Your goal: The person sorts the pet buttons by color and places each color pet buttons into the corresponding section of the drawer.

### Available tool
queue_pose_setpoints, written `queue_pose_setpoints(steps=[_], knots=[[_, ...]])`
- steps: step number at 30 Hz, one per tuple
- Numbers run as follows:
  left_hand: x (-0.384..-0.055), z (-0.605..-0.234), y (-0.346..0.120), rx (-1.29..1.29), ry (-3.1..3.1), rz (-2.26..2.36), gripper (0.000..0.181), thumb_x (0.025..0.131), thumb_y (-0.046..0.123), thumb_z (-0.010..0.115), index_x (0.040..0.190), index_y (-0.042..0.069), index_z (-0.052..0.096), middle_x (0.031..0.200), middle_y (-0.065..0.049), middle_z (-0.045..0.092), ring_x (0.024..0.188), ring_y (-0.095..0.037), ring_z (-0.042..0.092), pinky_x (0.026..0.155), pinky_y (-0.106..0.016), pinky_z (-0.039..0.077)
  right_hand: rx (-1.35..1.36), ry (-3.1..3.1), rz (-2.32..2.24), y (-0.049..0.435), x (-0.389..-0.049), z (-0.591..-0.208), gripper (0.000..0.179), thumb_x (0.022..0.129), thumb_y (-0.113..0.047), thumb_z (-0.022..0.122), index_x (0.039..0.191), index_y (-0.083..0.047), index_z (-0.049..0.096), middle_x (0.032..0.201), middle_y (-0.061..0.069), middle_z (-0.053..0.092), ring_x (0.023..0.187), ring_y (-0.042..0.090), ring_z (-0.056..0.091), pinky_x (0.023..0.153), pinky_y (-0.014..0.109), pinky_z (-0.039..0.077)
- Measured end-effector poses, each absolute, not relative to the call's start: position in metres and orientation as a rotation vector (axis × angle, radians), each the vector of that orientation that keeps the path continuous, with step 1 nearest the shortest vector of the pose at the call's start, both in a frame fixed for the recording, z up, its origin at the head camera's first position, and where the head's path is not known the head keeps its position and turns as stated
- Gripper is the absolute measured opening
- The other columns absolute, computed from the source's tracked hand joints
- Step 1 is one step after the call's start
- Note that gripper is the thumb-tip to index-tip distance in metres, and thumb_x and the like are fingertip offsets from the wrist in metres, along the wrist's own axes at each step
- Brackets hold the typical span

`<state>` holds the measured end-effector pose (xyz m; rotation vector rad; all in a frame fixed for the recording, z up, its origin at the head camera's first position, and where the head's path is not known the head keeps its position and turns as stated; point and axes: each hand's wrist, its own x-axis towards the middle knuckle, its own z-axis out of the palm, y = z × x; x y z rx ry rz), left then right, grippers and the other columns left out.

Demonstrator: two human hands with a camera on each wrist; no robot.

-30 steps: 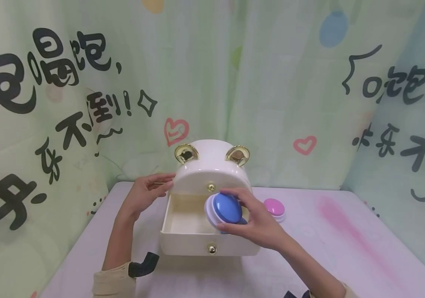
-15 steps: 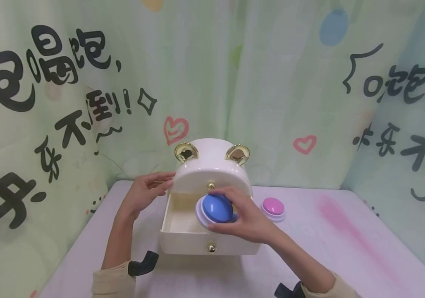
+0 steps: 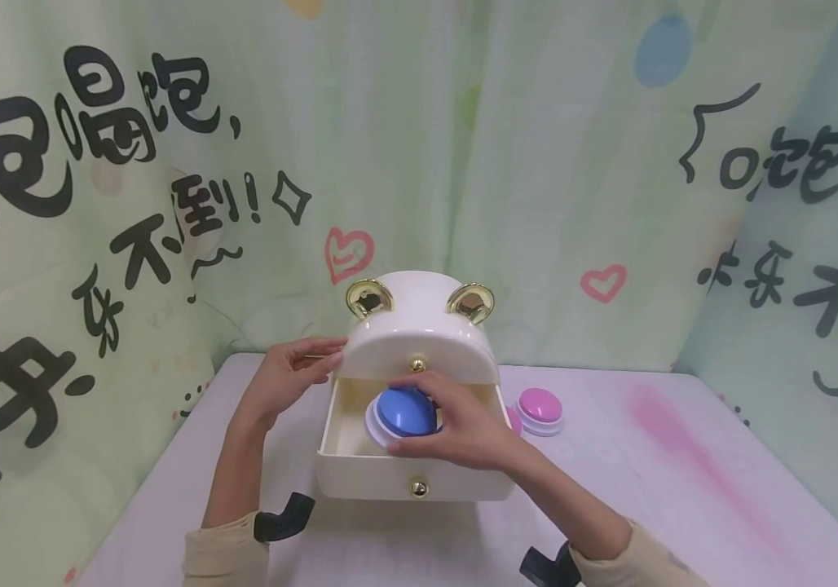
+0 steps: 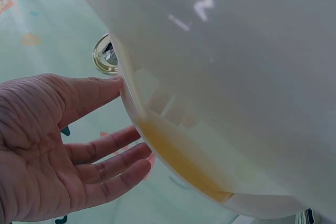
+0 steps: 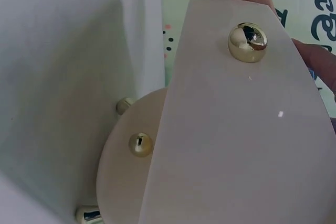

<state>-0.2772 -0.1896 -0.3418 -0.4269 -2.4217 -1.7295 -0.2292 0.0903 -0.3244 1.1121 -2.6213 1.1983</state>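
Observation:
My right hand grips a blue push button with a white round base, thumb below and fingers above. It holds the button, slightly tilted, over the pulled-out drawer of a white storage box. I cannot tell whether the button touches the drawer floor. My left hand rests against the box's left side. In the left wrist view, that hand has its thumb tip at the box's edge and its fingers extended. The right wrist view mostly shows the drawer front.
A pink push button with a white base sits on the table right of the box. Another pink piece peeks out beside the drawer, partly hidden by my right hand. A patterned curtain stands behind the table.
My right hand has moved left with the blue button, further over the drawer. A second pink piece has come into sight behind that hand. My left hand has stayed at the box's side.

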Motion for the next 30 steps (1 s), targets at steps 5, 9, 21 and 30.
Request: queue_pose_setpoints(steps=[5,9,21,30], knots=[[-0.277,-0.341,-0.189,-0.438,-2.418,-1.725,0.041,0.098,0.027,0.071,0.134,0.007,0.068,0.127,-0.017,0.069,0.116,-0.033,0.068,0.093,-0.040,0.057,1.120,-2.662,1.190,0.086,-0.234,-0.325,0.066,0.081,-0.035,0.087,0.137,-0.014,0.060,0.128,0.002,0.063,0.115,0.020,0.059,0.102,0.043,0.049],[-0.277,-0.341,-0.189,-0.443,-2.417,-1.728,0.041,0.099,0.028,0.071,0.134,0.007,0.068,0.127,-0.017,0.069,0.116,-0.032,0.068,0.093,-0.040,0.057,1.152,-2.689,1.160,0.081,-0.235,-0.325,0.066,0.082,-0.034,0.087,0.138,-0.012,0.060,0.131,0.003,0.064,0.117,0.020,0.059,0.104,0.043,0.048],[-0.278,-0.341,-0.190,-0.444,-2.409,-1.736,0.040,0.099,0.027,0.070,0.134,0.007,0.068,0.127,-0.017,0.069,0.115,-0.031,0.068,0.092,-0.037,0.057,1.152,-2.866,1.082,0.073,-0.238,-0.325,0.059,0.089,-0.038,0.080,0.139,-0.013,0.059,0.132,0.003,0.064,0.116,0.020,0.060,0.102,0.042,0.049],[-0.278,-0.342,-0.190,-0.434,-2.409,-1.749,0.040,0.099,0.027,0.070,0.133,0.007,0.068,0.127,-0.017,0.069,0.116,-0.032,0.068,0.094,-0.041,0.057,1.145,-2.940,1.014,0.073,-0.240,-0.327,0.053,0.093,-0.041,0.074,0.136,-0.013,0.062,0.131,0.004,0.066,0.112,0.019,0.062,0.101,0.040,0.050]])
